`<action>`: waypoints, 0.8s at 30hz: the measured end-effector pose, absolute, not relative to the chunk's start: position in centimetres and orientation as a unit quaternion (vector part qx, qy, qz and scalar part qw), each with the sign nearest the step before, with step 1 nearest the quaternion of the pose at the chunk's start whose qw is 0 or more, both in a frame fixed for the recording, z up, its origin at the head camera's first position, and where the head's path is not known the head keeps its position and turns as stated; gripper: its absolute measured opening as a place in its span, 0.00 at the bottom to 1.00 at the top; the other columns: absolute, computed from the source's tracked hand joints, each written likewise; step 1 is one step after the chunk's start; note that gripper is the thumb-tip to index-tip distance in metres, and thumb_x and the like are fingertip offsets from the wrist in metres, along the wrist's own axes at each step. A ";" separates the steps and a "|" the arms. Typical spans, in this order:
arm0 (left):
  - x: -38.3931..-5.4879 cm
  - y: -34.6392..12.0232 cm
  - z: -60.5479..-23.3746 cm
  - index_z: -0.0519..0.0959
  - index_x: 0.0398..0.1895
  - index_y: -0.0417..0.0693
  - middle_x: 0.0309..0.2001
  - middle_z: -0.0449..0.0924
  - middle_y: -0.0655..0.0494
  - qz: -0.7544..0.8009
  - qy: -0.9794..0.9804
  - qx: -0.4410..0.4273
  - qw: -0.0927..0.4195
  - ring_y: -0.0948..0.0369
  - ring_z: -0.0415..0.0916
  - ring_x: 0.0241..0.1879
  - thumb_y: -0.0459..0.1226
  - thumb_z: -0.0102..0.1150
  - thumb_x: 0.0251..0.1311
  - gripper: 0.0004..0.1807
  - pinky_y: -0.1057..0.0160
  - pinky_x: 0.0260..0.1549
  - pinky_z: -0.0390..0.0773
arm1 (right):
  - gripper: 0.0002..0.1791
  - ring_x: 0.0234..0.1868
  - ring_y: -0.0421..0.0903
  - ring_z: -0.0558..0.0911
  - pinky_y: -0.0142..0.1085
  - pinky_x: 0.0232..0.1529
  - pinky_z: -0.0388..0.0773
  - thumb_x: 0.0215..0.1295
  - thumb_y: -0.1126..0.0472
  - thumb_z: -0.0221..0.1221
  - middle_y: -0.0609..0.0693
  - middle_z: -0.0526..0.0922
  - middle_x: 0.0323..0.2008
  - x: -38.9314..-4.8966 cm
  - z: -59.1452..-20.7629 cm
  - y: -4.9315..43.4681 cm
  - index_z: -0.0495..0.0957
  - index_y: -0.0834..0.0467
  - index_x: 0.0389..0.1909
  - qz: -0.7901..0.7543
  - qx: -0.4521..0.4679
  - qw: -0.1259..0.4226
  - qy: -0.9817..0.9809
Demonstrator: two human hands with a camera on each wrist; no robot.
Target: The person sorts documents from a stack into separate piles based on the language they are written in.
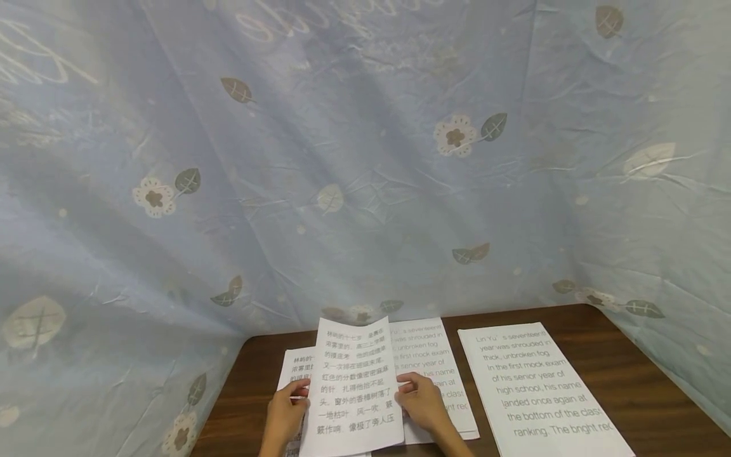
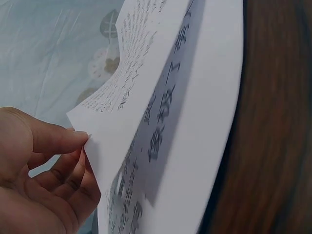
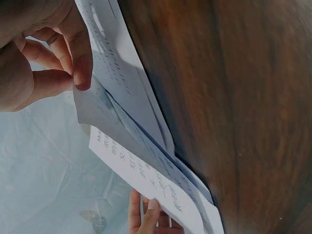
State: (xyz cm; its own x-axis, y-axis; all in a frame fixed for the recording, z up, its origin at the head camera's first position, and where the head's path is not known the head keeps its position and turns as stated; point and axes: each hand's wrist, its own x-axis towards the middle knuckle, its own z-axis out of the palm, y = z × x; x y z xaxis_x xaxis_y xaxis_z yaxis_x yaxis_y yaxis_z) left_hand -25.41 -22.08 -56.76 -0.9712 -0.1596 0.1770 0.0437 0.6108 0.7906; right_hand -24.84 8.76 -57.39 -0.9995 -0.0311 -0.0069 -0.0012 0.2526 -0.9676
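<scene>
Between my two hands a sheet of paper (image 1: 353, 387) printed with Chinese text is lifted and tilted above the papers under it. My left hand (image 1: 286, 411) pinches its left edge with thumb and fingers; the left wrist view shows the thumb (image 2: 61, 140) on the sheet's edge. At the opposite edge my right hand (image 1: 421, 401) pinches the same sheet, its fingertips (image 3: 83, 73) on the paper in the right wrist view. Below and left lies a stack of Chinese-text pages (image 1: 289, 362), partly hidden by the raised sheet. An English-text stack (image 1: 440, 362) lies behind my right hand.
Farther right, another stack of English pages (image 1: 531, 387) lies on the dark brown wooden table (image 1: 639, 381). A pale blue curtain (image 1: 365, 190) with leaf and flower prints hangs behind the table and along both sides.
</scene>
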 end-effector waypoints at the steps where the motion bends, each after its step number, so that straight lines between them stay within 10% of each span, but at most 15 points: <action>1: -25.4 -22.3 -56.8 0.87 0.56 0.37 0.42 0.88 0.48 -0.442 -0.890 0.032 0.113 0.60 0.81 0.38 0.23 0.63 0.56 0.22 0.68 0.33 0.77 | 0.24 0.32 0.42 0.86 0.32 0.29 0.86 0.63 0.68 0.64 0.54 0.84 0.40 -24.8 -57.4 8.6 0.80 0.71 0.60 -0.612 -0.011 0.013 0.791; 24: -24.5 -27.4 -56.5 0.81 0.61 0.29 0.41 0.83 0.45 -0.496 -0.865 0.058 0.052 0.58 0.77 0.36 0.20 0.60 0.57 0.25 0.65 0.27 0.78 | 0.23 0.28 0.43 0.85 0.31 0.27 0.83 0.62 0.68 0.65 0.52 0.84 0.38 -24.3 -58.1 3.8 0.81 0.70 0.58 -0.626 -0.021 0.038 0.778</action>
